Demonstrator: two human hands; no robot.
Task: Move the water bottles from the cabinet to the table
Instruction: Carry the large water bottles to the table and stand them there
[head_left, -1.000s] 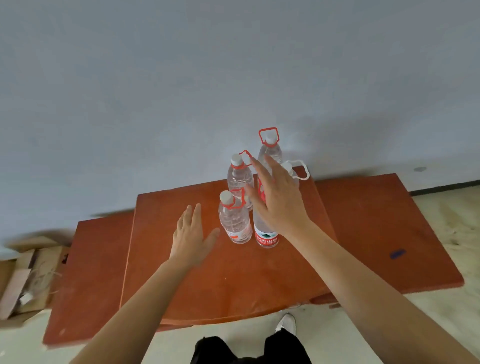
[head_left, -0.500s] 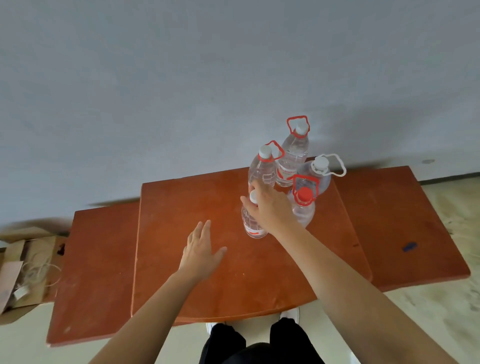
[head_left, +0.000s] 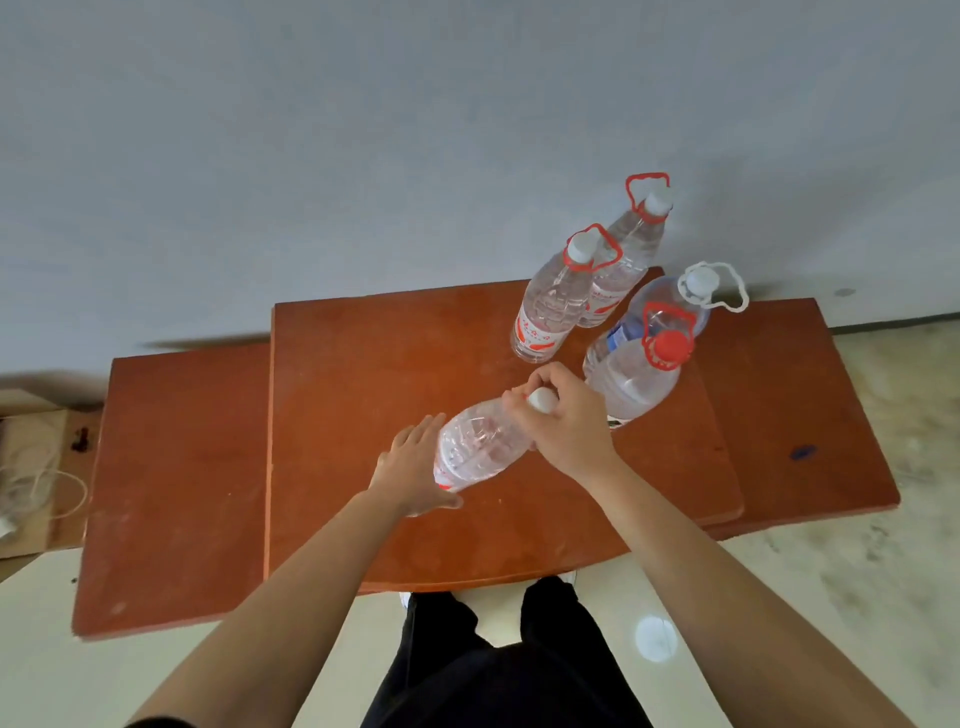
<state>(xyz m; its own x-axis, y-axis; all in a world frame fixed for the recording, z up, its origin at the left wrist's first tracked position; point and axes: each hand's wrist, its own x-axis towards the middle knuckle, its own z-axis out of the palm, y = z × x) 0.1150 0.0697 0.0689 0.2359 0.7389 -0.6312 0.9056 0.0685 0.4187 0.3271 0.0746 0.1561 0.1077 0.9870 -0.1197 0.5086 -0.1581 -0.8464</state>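
Note:
A clear water bottle with a white cap is tilted over the red-brown cabinet top. My right hand grips its neck and cap. My left hand supports its lower body from underneath, thumb along the base. Behind stand two tall bottles with red handles, one nearer and one at the back. To the right stand a red-capped bottle and a wide jug with a white handle.
Lower red-brown boards stick out at the left and right of the top. A cardboard box with cord lies on the floor at far left. A grey wall rises right behind the bottles.
My right hand closed on the front bottle's neck, tipped it and drew it toward me. My left hand came up under its base. The view shifted left.

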